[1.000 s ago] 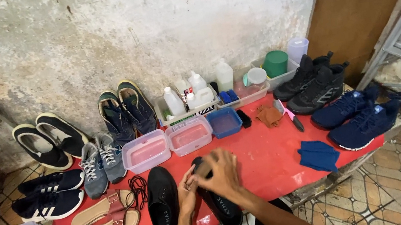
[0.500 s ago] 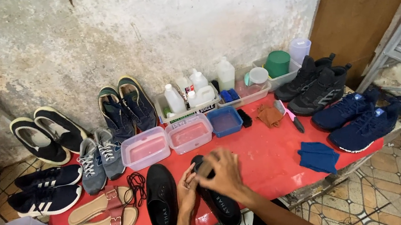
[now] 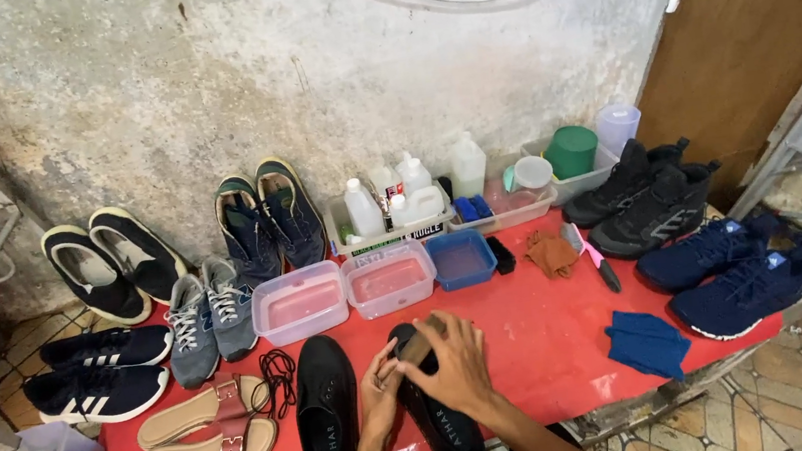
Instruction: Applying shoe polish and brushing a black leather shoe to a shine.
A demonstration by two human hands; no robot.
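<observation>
The black shoe (image 3: 441, 422) lies on the red table cover (image 3: 544, 330), just in front of the right-hand clear plastic tub (image 3: 389, 277), which serves here as the landmark. The left hand (image 3: 380, 394) clasps the shoe's side at the collar, fingers curled around it. The right hand (image 3: 457, 365) lies over the shoe's top, its fingers closed on a small brown brush (image 3: 422, 339) pressed against the shoe. The matching black shoe (image 3: 328, 415) lies to the left of the held one, in front of the other clear tub (image 3: 299, 303), which sits just left of the landmark. Black laces (image 3: 277, 376) lie loose further left, beside a pair of tan sandals (image 3: 209, 439). Right of the landmark tub stands a blue tub (image 3: 462, 257), then a brown cloth (image 3: 553, 250). Behind the landmark, a tray of white bottles (image 3: 389, 212) stands against the wall. Well to the right lies a folded blue cloth (image 3: 648, 343), near a pair of navy sneakers (image 3: 728, 269).
</observation>
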